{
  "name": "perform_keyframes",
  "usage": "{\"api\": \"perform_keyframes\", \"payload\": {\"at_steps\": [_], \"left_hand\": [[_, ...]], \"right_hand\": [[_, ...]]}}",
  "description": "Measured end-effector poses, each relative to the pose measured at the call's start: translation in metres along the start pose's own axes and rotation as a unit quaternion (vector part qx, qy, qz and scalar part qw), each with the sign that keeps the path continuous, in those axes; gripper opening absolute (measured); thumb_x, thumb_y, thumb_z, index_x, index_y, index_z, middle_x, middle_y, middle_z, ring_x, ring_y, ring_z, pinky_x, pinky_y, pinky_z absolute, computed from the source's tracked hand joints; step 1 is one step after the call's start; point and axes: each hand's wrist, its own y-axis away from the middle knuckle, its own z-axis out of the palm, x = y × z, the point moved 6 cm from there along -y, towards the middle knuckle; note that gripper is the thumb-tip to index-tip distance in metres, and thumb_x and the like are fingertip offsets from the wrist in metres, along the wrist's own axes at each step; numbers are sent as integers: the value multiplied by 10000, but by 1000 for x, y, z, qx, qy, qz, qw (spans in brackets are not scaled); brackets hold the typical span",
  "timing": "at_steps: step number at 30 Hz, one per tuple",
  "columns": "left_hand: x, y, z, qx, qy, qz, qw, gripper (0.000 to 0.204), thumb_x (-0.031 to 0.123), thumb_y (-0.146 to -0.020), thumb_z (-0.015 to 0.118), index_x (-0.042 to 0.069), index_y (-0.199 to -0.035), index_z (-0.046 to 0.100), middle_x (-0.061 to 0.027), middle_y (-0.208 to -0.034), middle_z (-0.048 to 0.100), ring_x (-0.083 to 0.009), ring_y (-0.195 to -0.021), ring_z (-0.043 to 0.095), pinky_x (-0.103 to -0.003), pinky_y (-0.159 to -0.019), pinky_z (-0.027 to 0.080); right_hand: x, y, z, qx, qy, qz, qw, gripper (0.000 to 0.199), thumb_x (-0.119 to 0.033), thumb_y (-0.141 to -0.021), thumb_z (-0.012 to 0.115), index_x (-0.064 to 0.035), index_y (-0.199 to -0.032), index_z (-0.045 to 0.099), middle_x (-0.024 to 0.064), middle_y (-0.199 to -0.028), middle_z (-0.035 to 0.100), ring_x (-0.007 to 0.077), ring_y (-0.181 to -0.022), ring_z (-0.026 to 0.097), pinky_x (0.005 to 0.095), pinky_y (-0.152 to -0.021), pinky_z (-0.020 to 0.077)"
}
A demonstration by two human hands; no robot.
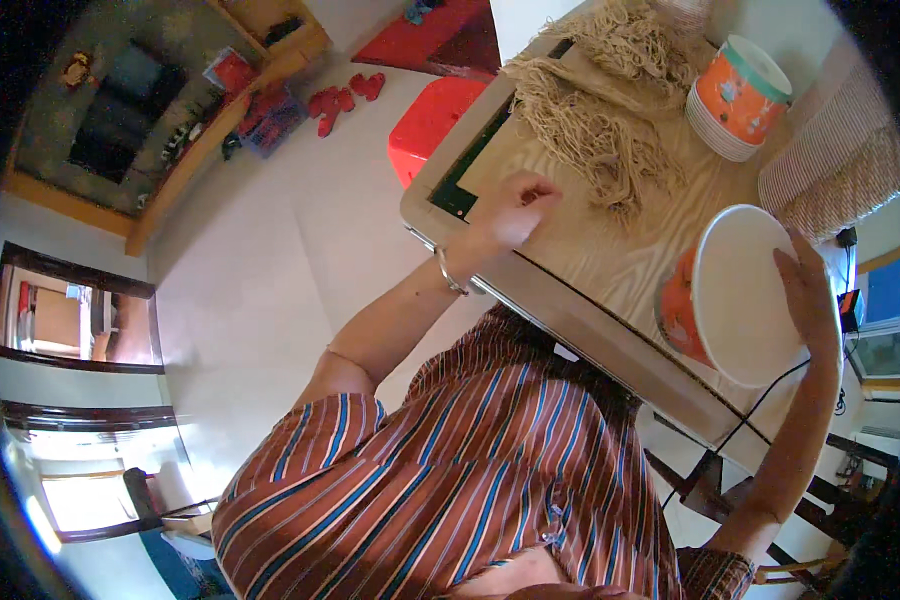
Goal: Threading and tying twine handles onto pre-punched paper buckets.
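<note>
My right hand (808,295) grips the rim of a large paper bucket (680,315), orange outside and white inside. The bucket tilts on the wood-grain table (610,255) with its wide mouth toward me; I see nothing inside it. My left hand (518,210), with a bracelet at the wrist, hovers near the table's left front edge. Its fingers are curled and slightly blurred, and whatever they may hold is hidden. Beyond the hands lies a tangled heap of brown stringy yarn (610,130). At the back right stands a nested stack of similar orange paper buckets (738,100), apparently bottoms up.
A ribbed, striped cloth-like bundle (835,160) stands at the table's right rear. A black cable (760,405) hangs past the right front edge. A red stool (435,125) is beyond the left edge, and red slippers (330,105) lie on the floor.
</note>
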Motion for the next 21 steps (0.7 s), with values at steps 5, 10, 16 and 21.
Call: {"api": "perform_keyframes", "payload": {"at_steps": [5, 10, 16, 21], "left_hand": [[48, 1, 15, -52, -164, 78, 982, 219, 213, -809, 621, 31, -918, 679, -148, -818, 622, -256, -747, 616, -352, -679, 483], [47, -9, 14, -25, -175, 110, 978, 197, 241, -832, 618, 90, -938, 688, -131, -859, 636, -282, -744, 622, -382, -675, 489], [51, -10, 35, -28, -185, 121, 975, 186, 223, -820, 620, 48, -872, 658, -150, -838, 616, -317, -767, 610, -405, -682, 487], [57, -3, 63, -51, -250, 150, 955, 185, 247, -810, 645, 82, -891, 629, -129, -920, 586, -321, -834, 603, -427, -698, 495]], "right_hand": [[-21, 7, 17, -15, 26, -54, 998, 409, -171, -942, 517, -6, -1313, 481, 217, -1169, 596, 298, -1049, 590, 351, -912, 447], [-39, 8, 25, -18, 93, -35, 995, 277, -186, -920, 537, 9, -1108, 594, 199, -1067, 638, 348, -991, 603, 412, -886, 460], [-42, 17, 17, 64, 8, -44, 997, 164, -174, -923, 558, -16, -960, 573, 80, -820, 592, 160, -719, 544, 312, -659, 465], [-35, 20, -3, 107, -34, 18, 994, 166, -159, -917, 586, -7, -980, 610, 122, -893, 661, 225, -814, 633, 326, -748, 498]]}}
